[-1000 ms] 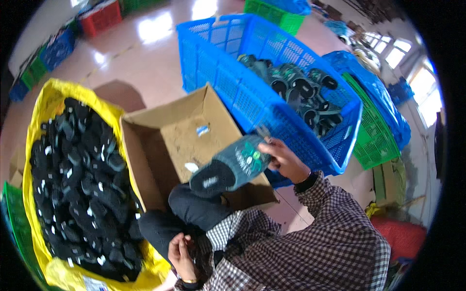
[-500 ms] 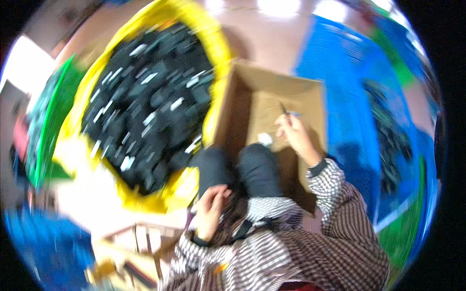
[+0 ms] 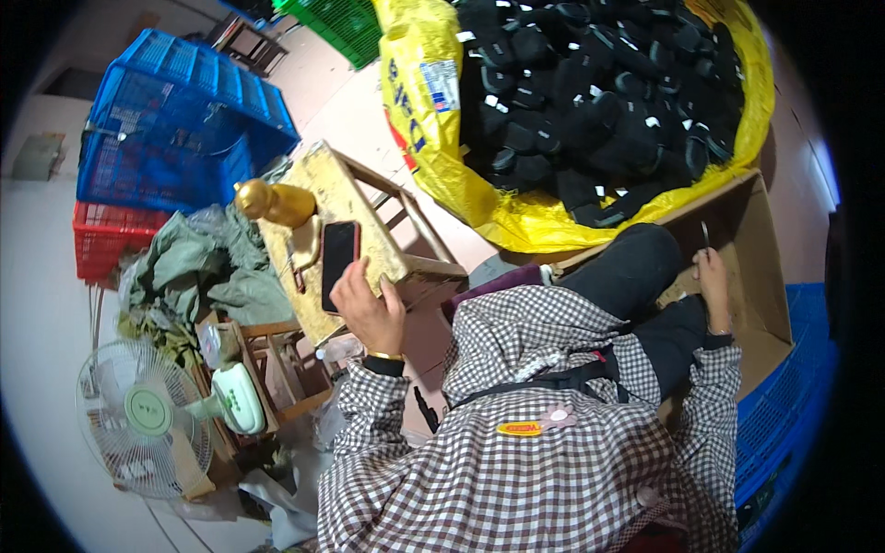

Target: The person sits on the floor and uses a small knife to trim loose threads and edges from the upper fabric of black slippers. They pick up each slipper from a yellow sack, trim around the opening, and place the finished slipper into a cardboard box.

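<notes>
Holds half-open left grip (image 3: 371, 311) over black, red-edged smartphone (image 3: 341, 253) at nine o'clock; pinches slim tool (image 3: 706, 236) in right grip (image 3: 713, 286); wears lettered patch (image 3: 519, 429).

At left, the flat rectangular phone (image 3: 342, 253) shows a black screen and red rim; the rounded container (image 3: 286, 205) is gold; the yellowish wooden stool (image 3: 371, 247) bears dark marks; the white round-caged fan (image 3: 148, 412) has a pale-green hub. The near cloth smock (image 3: 544, 465) carries a brown-and-white check, with black cuffs (image 3: 383, 366). Far, the plastic sack (image 3: 512, 226) is yellow; the slippers (image 3: 590, 129) are black, white-labelled. The right-hand cardboard box (image 3: 763, 267) is brown.
</notes>
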A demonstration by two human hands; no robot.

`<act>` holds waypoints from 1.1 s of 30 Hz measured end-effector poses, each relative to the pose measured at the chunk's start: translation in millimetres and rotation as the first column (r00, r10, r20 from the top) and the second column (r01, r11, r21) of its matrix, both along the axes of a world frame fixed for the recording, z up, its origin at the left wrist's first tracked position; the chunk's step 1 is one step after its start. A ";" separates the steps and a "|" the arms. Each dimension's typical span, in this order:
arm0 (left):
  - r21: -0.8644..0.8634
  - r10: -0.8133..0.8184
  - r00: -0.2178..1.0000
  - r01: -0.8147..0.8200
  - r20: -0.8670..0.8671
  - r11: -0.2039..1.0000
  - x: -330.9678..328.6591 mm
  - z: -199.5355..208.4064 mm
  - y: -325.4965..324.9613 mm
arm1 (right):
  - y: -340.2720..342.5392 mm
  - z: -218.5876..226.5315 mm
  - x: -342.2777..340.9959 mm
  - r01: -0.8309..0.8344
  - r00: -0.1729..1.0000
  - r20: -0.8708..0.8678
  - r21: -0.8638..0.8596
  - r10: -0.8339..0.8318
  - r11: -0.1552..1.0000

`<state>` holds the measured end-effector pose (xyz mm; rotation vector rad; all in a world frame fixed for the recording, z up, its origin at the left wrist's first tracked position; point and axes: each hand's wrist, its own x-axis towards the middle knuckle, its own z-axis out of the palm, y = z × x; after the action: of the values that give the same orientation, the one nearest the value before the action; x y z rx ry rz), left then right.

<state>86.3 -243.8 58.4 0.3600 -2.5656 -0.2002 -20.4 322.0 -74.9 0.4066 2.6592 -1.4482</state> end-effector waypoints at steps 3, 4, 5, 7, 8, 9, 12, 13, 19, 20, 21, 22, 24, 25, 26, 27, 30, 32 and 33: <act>-0.072 0.252 0.961 -0.245 0.116 0.967 9.9 -17.2 -44.6 | 30.3 -18.5 -5.1 0.033 0.999 0.017 -0.049 -0.033 0.998; -0.095 0.302 0.934 -0.289 0.190 0.953 12.3 -23.7 -59.7 | 28.3 -15.7 -6.4 0.062 0.997 0.043 -0.042 -0.060 0.997; -0.012 0.318 0.925 -0.323 0.209 0.946 15.1 -28.6 -70.4 | 25.7 -13.8 -6.0 0.081 0.995 0.062 -0.049 -0.078 0.996; 0.087 0.313 0.923 -0.338 0.222 0.937 12.8 -32.3 -77.8 | 13.9 3.1 -5.5 0.045 0.998 0.049 0.099 -0.050 0.994; 0.093 0.297 0.931 -0.322 0.213 0.942 10.7 -32.9 -79.2 | 6.8 7.8 -5.5 0.029 0.998 0.043 0.171 -0.036 0.985; 0.107 0.268 0.942 -0.293 0.200 0.950 3.7 -34.4 -78.4 | 10.7 7.0 -4.4 0.047 0.998 0.033 0.142 -0.052 0.989; 0.070 0.255 0.957 -0.266 0.135 0.961 -7.6 -39.2 -77.8 | 17.1 -0.2 -2.5 0.033 0.999 -0.011 0.150 -0.031 0.988; 0.019 0.253 0.961 -0.257 0.110 0.966 -10.5 -42.3 -78.8 | 19.1 -2.1 -2.9 0.032 0.999 -0.002 0.175 -0.032 0.984; 0.034 0.293 0.953 -0.296 0.076 0.955 -18.8 -39.9 -73.1 | 23.2 -2.4 -5.2 0.000 0.997 0.079 0.240 -0.020 0.971; 0.041 0.298 0.952 -0.301 0.065 0.953 -21.0 -40.0 -73.0 | 30.4 -8.8 -2.8 0.011 0.998 0.052 0.220 -0.023 0.975; 0.026 0.312 0.949 -0.314 0.049 0.949 -21.6 -40.4 -72.2 | 27.1 -8.0 -1.9 0.018 0.999 0.028 0.198 -0.024 0.980; 0.011 0.326 0.945 -0.326 0.034 0.945 -22.2 -39.8 -70.9 | 24.0 -7.1 -2.1 0.024 1.000 0.005 0.175 -0.025 0.984; 0.032 0.342 0.939 -0.343 0.030 0.939 -23.1 -38.0 -68.6 | 22.2 -5.4 -2.8 0.026 0.999 0.024 0.195 -0.031 0.980; 0.068 0.345 0.938 -0.347 0.041 0.935 -23.8 -36.6 -67.7 | 22.2 -6.1 -2.7 0.028 0.999 0.015 0.171 -0.031 0.985; 0.104 0.347 0.936 -0.351 0.053 0.931 -24.4 -35.8 -67.3 | 22.2 -6.8 -2.3 0.031 0.999 0.007 0.147 -0.032 0.989; 0.087 0.343 0.939 -0.345 0.034 0.935 -24.7 -36.9 -67.0 | 25.7 -6.4 -3.0 0.018 0.999 0.042 0.169 -0.025 0.985; 0.143 0.360 0.927 -0.372 0.103 0.917 -22.9 -32.3 -64.1 | 28.4 -6.9 -2.9 0.013 0.998 0.059 0.218 -0.026 0.976; 0.005 0.369 0.927 -0.370 0.065 0.929 -18.1 -32.4 -60.5 | 23.1 -5.4 -2.6 0.023 0.997 0.066 0.266 -0.042 0.964; -0.056 0.365 0.930 -0.363 0.046 0.930 -16.9 -35.0 -57.6 | 23.5 -3.2 -1.6 0.034 0.996 0.066 0.296 -0.056 0.955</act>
<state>69.4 -301.4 23.4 0.8240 -2.4957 0.0069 -22.1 345.5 -78.0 0.5344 2.8268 -1.0220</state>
